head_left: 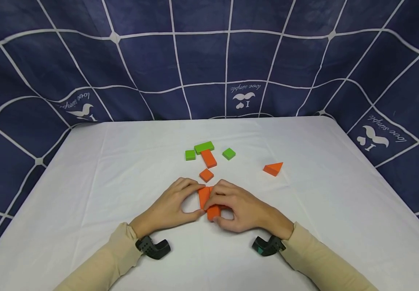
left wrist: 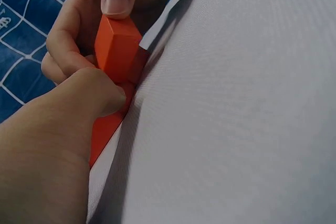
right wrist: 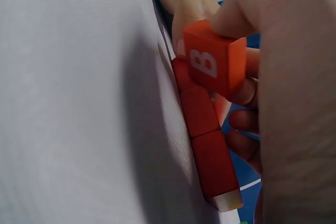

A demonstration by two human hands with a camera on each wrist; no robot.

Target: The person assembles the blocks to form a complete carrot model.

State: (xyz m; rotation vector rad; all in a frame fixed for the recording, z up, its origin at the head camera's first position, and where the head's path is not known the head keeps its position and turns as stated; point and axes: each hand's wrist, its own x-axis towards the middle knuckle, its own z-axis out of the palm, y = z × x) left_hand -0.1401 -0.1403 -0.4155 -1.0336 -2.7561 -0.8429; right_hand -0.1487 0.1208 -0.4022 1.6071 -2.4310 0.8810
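Between thumb and fingers, my right hand point(head_left: 244, 206) pinches an orange block point(head_left: 214, 213), held tilted just above other orange pieces. In the right wrist view this block point(right wrist: 207, 59) shows a white letter B. My left hand point(head_left: 173, 204) has its index finger and thumb at the two ends of a flat orange block point(head_left: 204, 197) on the table. Its thumb touches the orange pieces in the left wrist view. A row of orange blocks point(right wrist: 202, 114) lies end to end under the held block. The right fingers partly hide this group in the head view.
Farther back lie a small orange block point(head_left: 206, 175), an orange rectangular block point(head_left: 208, 159), a long green block point(head_left: 204, 147) and two small green blocks, one left point(head_left: 190, 155) and one right point(head_left: 229, 153). An orange triangular block point(head_left: 273, 169) lies to the right on the white tablecloth point(head_left: 140, 161).
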